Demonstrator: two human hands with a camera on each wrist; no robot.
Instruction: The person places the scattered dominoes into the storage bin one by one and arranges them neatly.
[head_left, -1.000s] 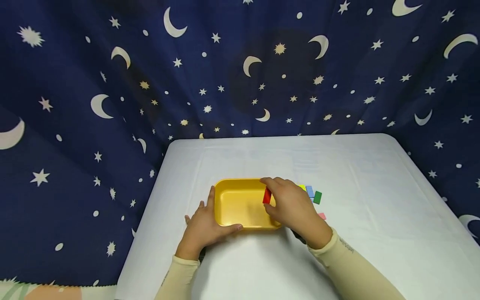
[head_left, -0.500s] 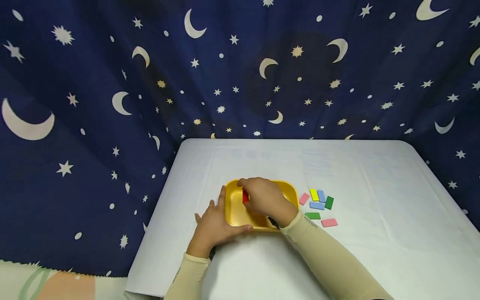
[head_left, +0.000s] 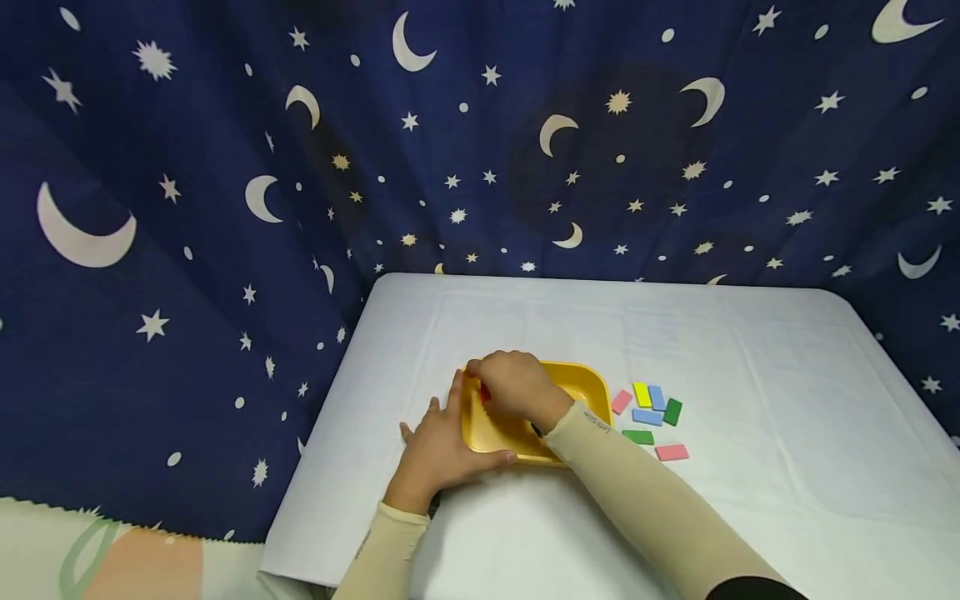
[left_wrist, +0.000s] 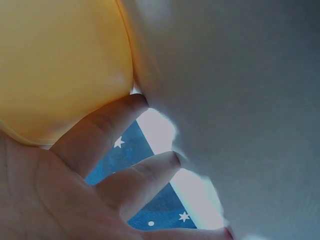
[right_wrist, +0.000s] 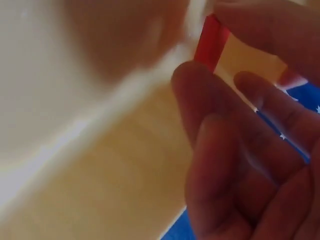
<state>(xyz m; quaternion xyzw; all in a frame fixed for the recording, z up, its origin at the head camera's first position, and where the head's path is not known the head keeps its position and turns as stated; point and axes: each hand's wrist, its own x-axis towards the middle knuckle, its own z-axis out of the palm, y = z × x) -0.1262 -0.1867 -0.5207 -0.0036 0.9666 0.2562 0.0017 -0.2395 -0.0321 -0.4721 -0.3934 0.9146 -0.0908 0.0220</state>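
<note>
A shallow yellow plastic tray with rounded corners stands on the white-covered table. My left hand rests against its left end, thumb along the front edge and straight fingers spread. In the left wrist view, the index finger lies along the tray wall. Over the tray's left part, my right hand pinches a small red rectangular block between thumb and fingertips. From the head view, most of that block is hidden by the hand, close to the tray's far left corner.
Right of the tray lie several flat blocks: a pink one, a yellow one, a blue one, a dark green one and others. A dark blue curtain with moons and stars hangs behind the table.
My right hand has carried the red block leftward across the tray to its left end. The blocks on the right have come into fuller view. My left hand keeps its place on the tray.
</note>
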